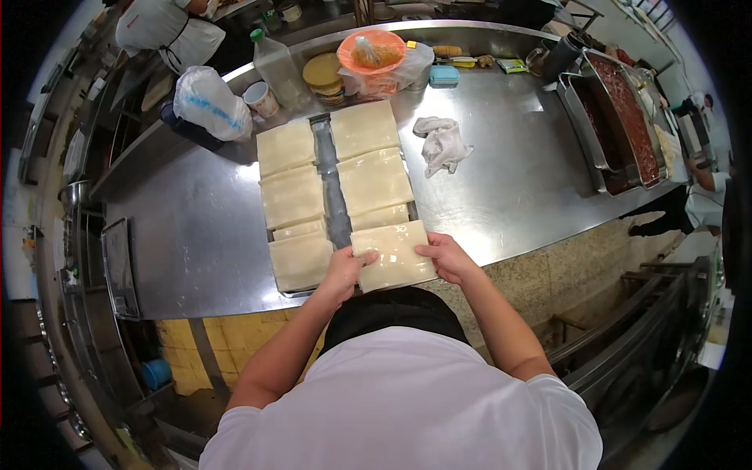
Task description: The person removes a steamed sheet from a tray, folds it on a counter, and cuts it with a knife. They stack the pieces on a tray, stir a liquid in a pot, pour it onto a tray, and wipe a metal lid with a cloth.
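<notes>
Between my two hands is a pale, shiny rectangular dough sheet (394,254), at the near right corner of a metal tray (332,192). My left hand (346,270) grips its left edge, thumb on top. At its right edge, my right hand (448,257) pinches it the same way. Several more dough sheets (291,196) lie in two columns on the tray, with a bare metal strip between the columns. Some sheets overlap slightly. The undersides of the fingers are hidden beneath the held sheet.
A crumpled white cloth (442,145) lies on the steel table (509,180). Along the back stand a plastic bottle (276,69), a mug (260,99) and an orange bowl (371,52). Deep trays of red-brown filling (624,113) sit at right. Co-workers (168,35) stand beyond the table.
</notes>
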`<action>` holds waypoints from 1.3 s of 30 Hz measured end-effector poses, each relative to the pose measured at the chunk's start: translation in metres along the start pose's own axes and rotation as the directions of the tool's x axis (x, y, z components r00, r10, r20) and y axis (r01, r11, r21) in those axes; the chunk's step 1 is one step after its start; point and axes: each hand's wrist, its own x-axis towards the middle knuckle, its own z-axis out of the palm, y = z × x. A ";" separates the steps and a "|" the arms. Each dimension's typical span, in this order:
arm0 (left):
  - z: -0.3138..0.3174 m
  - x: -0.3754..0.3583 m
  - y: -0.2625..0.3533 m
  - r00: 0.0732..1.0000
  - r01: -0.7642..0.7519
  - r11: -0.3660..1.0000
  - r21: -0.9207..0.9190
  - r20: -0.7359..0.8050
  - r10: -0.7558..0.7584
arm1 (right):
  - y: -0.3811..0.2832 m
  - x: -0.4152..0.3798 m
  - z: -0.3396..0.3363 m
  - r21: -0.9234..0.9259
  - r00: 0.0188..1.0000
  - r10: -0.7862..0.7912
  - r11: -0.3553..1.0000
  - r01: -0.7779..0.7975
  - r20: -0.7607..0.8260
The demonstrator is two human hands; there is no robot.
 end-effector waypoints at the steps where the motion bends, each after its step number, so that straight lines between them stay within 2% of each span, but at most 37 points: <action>1: -0.004 0.006 -0.004 1.000 0.001 1.000 -0.021 -0.016 -0.001 | 0.000 0.005 0.004 -0.023 1.000 -0.024 0.999 0.024 -0.006; 3: -0.010 0.016 -0.008 0.999 -0.011 1.000 0.000 -0.047 0.011 | -0.001 0.013 0.011 -0.068 0.997 -0.072 0.995 0.071 -0.016; 7: -0.017 0.035 -0.010 0.997 -0.060 0.998 0.037 -0.040 0.061 | -0.004 0.025 0.013 -0.194 0.985 -0.091 0.979 0.061 -0.148; 15: -0.025 0.048 -0.019 0.998 -0.010 0.999 0.053 -0.063 0.014 | 0.007 0.031 0.006 -0.439 0.934 -0.224 0.895 0.083 -0.279; 18: -0.026 0.046 -0.018 0.998 -0.037 0.998 0.058 -0.055 0.040 | 0.007 0.026 0.006 -0.671 0.859 -0.355 0.741 0.019 -0.369; 19: -0.024 0.044 -0.016 0.997 -0.051 0.996 0.067 -0.055 0.055 | 0.007 0.024 0.004 -0.691 0.840 -0.394 0.722 0.031 -0.374; 22: -0.021 0.041 -0.013 0.983 -0.103 0.966 0.239 -0.123 0.136 | 0.006 0.023 -0.003 -0.723 0.784 -0.486 0.687 0.070 -0.387; 25: -0.021 0.040 -0.013 0.966 -0.191 0.947 0.259 -0.120 0.227 | 0.005 0.023 -0.006 -0.708 0.759 -0.514 0.699 0.101 -0.400; 28: -0.026 0.045 -0.017 0.942 -0.248 0.898 0.363 -0.126 0.311 | 0.005 0.025 -0.008 -0.716 0.762 -0.523 0.689 0.114 -0.382; 30: -0.024 0.049 -0.020 0.874 -0.303 0.834 0.460 -0.216 0.436 | 0.004 0.025 -0.005 -0.737 0.769 -0.535 0.664 0.125 -0.351; 31: -0.024 0.048 -0.020 0.826 -0.319 0.799 0.510 -0.264 0.499 | 0.002 0.025 -0.001 -0.772 0.772 -0.545 0.625 0.116 -0.326; 34: -0.024 0.040 -0.011 0.751 -0.305 0.678 0.669 -0.269 0.603 | -0.010 0.022 0.014 -0.885 0.780 -0.579 0.460 0.072 -0.237; 37: -0.015 0.007 0.010 0.772 -0.313 0.635 0.706 -0.200 0.603 | -0.020 0.024 0.025 -0.974 0.799 -0.587 0.226 0.006 -0.131; 39: -0.017 0.001 0.002 0.771 -0.364 0.678 0.638 -0.202 0.604 | -0.024 0.025 0.028 -0.995 0.807 -0.584 0.099 -0.034 -0.085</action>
